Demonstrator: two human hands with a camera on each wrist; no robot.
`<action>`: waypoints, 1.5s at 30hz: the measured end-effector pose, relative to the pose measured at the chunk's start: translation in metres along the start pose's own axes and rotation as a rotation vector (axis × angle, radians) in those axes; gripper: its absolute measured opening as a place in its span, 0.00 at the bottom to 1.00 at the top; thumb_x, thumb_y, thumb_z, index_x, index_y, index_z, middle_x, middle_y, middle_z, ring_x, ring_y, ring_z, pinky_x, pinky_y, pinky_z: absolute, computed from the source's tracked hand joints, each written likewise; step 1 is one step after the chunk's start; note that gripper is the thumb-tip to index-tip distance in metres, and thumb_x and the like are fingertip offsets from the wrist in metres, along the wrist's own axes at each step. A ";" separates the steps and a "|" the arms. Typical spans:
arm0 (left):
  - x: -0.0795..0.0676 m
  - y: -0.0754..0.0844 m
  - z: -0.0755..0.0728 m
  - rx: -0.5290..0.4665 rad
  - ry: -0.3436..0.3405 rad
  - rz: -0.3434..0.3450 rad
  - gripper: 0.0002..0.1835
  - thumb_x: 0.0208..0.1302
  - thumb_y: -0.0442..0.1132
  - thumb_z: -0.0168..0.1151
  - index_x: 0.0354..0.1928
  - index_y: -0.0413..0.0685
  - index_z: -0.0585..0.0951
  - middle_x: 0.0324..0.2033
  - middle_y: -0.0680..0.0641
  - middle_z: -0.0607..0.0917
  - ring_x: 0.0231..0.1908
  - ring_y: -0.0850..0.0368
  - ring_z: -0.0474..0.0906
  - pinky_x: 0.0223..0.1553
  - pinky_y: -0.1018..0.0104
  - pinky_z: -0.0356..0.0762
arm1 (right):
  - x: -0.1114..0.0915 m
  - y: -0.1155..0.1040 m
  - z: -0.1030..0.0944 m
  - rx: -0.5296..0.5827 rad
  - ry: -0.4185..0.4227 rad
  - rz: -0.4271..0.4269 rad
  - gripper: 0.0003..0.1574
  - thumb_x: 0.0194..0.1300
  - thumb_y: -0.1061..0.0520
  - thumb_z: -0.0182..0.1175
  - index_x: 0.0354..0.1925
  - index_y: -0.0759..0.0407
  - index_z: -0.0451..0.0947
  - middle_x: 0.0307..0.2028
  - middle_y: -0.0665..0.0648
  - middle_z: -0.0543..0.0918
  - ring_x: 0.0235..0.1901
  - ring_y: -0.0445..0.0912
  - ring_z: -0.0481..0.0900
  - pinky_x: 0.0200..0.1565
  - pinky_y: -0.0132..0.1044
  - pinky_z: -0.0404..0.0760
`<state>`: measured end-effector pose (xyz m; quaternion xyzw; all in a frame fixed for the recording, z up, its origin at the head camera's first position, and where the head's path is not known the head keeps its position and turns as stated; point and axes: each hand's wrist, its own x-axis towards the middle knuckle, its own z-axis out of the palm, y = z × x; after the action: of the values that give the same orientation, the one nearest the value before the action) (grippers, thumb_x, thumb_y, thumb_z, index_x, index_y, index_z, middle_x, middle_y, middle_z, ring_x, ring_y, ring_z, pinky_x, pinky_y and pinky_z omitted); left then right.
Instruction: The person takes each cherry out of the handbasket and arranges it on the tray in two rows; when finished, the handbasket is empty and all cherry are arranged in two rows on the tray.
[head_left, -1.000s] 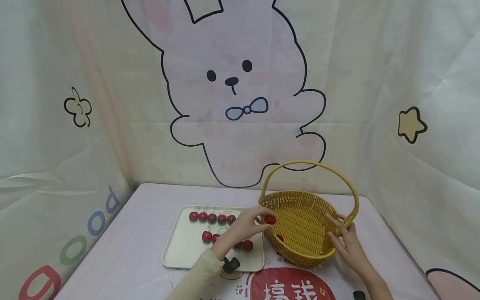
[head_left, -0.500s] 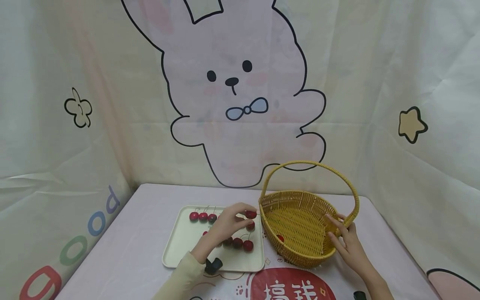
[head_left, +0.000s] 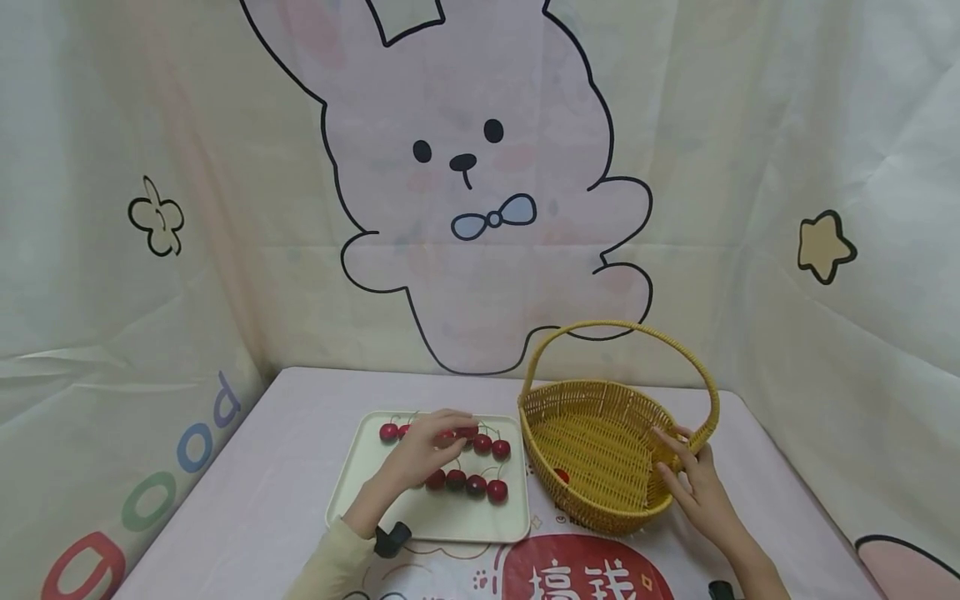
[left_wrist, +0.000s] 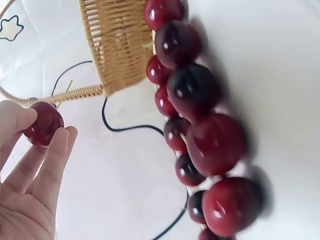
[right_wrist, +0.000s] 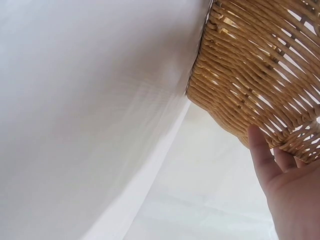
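Note:
My left hand (head_left: 420,450) pinches a dark red cherry (left_wrist: 44,124) between thumb and fingertips, over the cream tray (head_left: 348,500). In the head view this hand covers part of the cherries there. Two rows of cherries lie on the tray, such as the front-right cherry (head_left: 497,492), several with stems up. Right of the tray stands a yellow woven basket (head_left: 607,450) with a tall arched handle. My right hand (head_left: 705,492) grips the basket's right rim by the foot of the handle, fingers over the edge. One red cherry (head_left: 562,476) shows inside the basket at its left wall.
The table (head_left: 247,500) has a pale cover with a red printed patch (head_left: 585,571) at the front. Cloth walls enclose it, with a rabbit drawing (head_left: 480,275) at the back. The basket's handle (head_left: 611,323) arches high above the tabletop.
My left hand has moved left with the cherry, from the basket's left rim to over the tray's back row. My right hand and the basket have stayed in place.

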<state>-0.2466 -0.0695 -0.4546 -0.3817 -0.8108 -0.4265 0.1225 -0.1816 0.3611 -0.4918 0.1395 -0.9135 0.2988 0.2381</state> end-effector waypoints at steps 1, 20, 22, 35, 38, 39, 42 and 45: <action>-0.002 -0.001 -0.003 0.007 0.003 -0.002 0.18 0.57 0.28 0.61 0.49 0.49 0.81 0.49 0.48 0.81 0.48 0.55 0.78 0.42 0.71 0.79 | 0.000 0.000 0.000 0.000 0.000 -0.001 0.33 0.63 0.63 0.57 0.65 0.55 0.63 0.61 0.70 0.55 0.54 0.57 0.60 0.39 0.30 0.68; -0.039 -0.024 -0.046 0.227 -0.025 -0.105 0.21 0.49 0.33 0.70 0.48 0.52 0.81 0.42 0.55 0.78 0.39 0.62 0.76 0.40 0.67 0.78 | 0.001 0.002 0.001 -0.012 -0.002 0.004 0.34 0.63 0.63 0.57 0.66 0.52 0.62 0.62 0.70 0.55 0.53 0.56 0.60 0.38 0.32 0.69; -0.043 -0.028 -0.049 0.239 -0.035 -0.114 0.21 0.49 0.33 0.70 0.48 0.52 0.82 0.43 0.56 0.78 0.40 0.63 0.75 0.40 0.65 0.77 | 0.001 0.002 0.001 -0.009 -0.002 0.004 0.34 0.63 0.63 0.57 0.66 0.53 0.62 0.62 0.70 0.55 0.53 0.56 0.60 0.38 0.31 0.69; -0.060 -0.041 -0.059 0.251 -0.094 -0.232 0.17 0.47 0.32 0.71 0.42 0.47 0.82 0.37 0.55 0.77 0.36 0.60 0.76 0.38 0.61 0.78 | 0.001 0.001 0.000 -0.007 0.005 -0.006 0.35 0.62 0.64 0.58 0.66 0.51 0.62 0.62 0.70 0.55 0.52 0.53 0.60 0.38 0.27 0.67; -0.062 -0.043 -0.059 0.230 -0.126 -0.269 0.17 0.47 0.31 0.71 0.42 0.46 0.82 0.38 0.54 0.76 0.36 0.60 0.75 0.37 0.63 0.78 | 0.001 0.001 0.000 -0.009 -0.002 0.002 0.35 0.62 0.64 0.57 0.66 0.51 0.62 0.62 0.70 0.54 0.52 0.54 0.61 0.38 0.29 0.68; -0.062 -0.044 -0.059 0.223 -0.137 -0.281 0.17 0.47 0.31 0.71 0.42 0.46 0.82 0.38 0.54 0.76 0.36 0.60 0.75 0.37 0.63 0.77 | 0.001 0.001 0.000 -0.008 -0.003 0.003 0.34 0.63 0.64 0.57 0.66 0.51 0.62 0.62 0.70 0.54 0.52 0.54 0.61 0.38 0.29 0.68; -0.063 -0.046 -0.059 0.224 -0.168 -0.312 0.17 0.47 0.31 0.70 0.43 0.45 0.81 0.38 0.53 0.76 0.36 0.59 0.74 0.37 0.64 0.77 | 0.001 0.000 0.000 -0.008 0.002 0.000 0.34 0.62 0.64 0.57 0.66 0.52 0.63 0.61 0.70 0.55 0.52 0.53 0.60 0.38 0.29 0.68; -0.064 -0.048 -0.058 0.227 -0.182 -0.331 0.18 0.47 0.32 0.71 0.43 0.45 0.81 0.37 0.53 0.76 0.36 0.58 0.74 0.36 0.64 0.76 | 0.001 0.001 0.001 -0.007 0.011 -0.006 0.34 0.62 0.64 0.57 0.65 0.53 0.63 0.61 0.70 0.55 0.52 0.51 0.60 0.38 0.28 0.67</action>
<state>-0.2451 -0.1642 -0.4814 -0.2643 -0.9129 -0.3106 0.0193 -0.1832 0.3610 -0.4919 0.1399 -0.9129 0.2955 0.2445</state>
